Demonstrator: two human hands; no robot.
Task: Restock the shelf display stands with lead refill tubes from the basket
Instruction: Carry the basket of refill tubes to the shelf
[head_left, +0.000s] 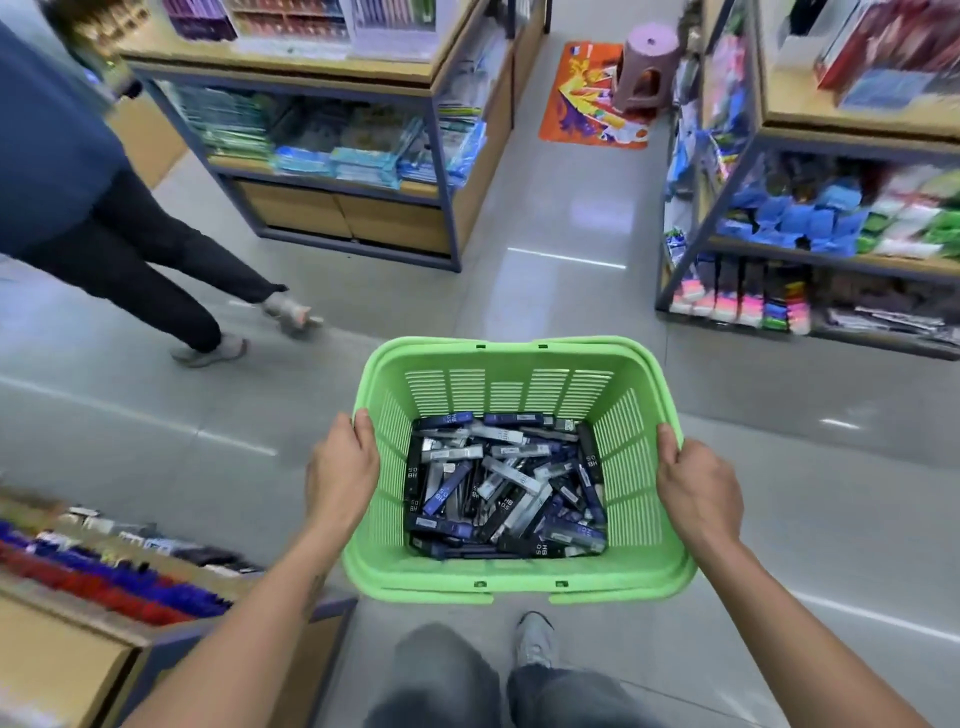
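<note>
A green plastic basket (519, 571) is carried above the grey tiled floor (571, 218), low in the view at about 6 o'clock from the centre; the left hand (340, 473) grips the basket's rim at its 9 o'clock side, fingers curled over the edge and thumb on top; the right hand (696, 483) grips the opposite rim at 3 o'clock in the same way, fingers wrapped round the lip; inside, covering the bottom, lies a loose heap of lead refill tubes (506, 486), black, blue and clear, lying flat and crossed over one another, some marked HB 0.5; below the basket, at 6 o'clock, the wearer's grey trousers and one grey shoe (535, 642) show; at 8 o'clock a wooden shelf (62, 660) holds rows of blue and red items, blurred; at 11 o'clock stands a shelf unit (332, 171) stacked with packaged goods; at 2 o'clock another shelf unit (831, 234) carries blue, green and pink packs; at 12 o'clock, far down the aisle, a pink plastic stool (647, 67) stands on an orange mat (582, 104); at 10 o'clock another person (104, 223) in dark trousers and a blue top is mid-stride, well apart from the basket.
</note>
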